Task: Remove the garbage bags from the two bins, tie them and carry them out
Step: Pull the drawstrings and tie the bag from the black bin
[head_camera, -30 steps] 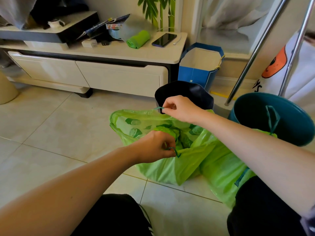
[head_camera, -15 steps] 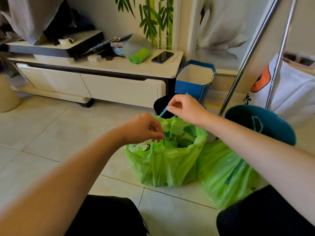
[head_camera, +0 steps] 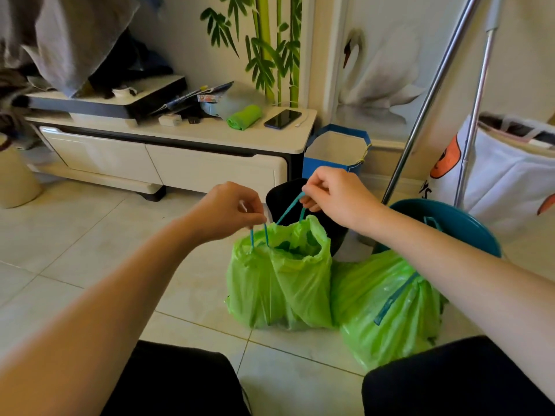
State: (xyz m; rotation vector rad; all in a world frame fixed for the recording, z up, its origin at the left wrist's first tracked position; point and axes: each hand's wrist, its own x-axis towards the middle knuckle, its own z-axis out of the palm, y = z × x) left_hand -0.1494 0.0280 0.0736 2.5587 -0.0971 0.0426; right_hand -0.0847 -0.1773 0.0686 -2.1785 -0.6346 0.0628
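Note:
A green garbage bag (head_camera: 279,283) stands on the tiled floor in front of me, its mouth still partly gaping. My left hand (head_camera: 228,210) pinches the teal drawstring loop on the bag's left side. My right hand (head_camera: 333,195) grips the drawstring loop on the right, pulled up taut. A second green bag (head_camera: 387,307) lies on the floor to the right with its teal drawstring drawn shut. Behind the bags stand a black bin (head_camera: 282,196) and a teal bin (head_camera: 468,226).
A low white TV cabinet (head_camera: 186,163) runs along the wall, with a phone (head_camera: 282,118) and a green roll (head_camera: 244,116) on top. A blue paper bag (head_camera: 333,151) stands beside it. Metal poles (head_camera: 420,115) and a white cloth bag (head_camera: 507,175) are at the right. My dark-clothed knees fill the bottom edge.
Both hands rose and drew the drawstrings upward, so the bag went from lying spread on the floor to standing upright with a narrower mouth. The camera tilted up a little.

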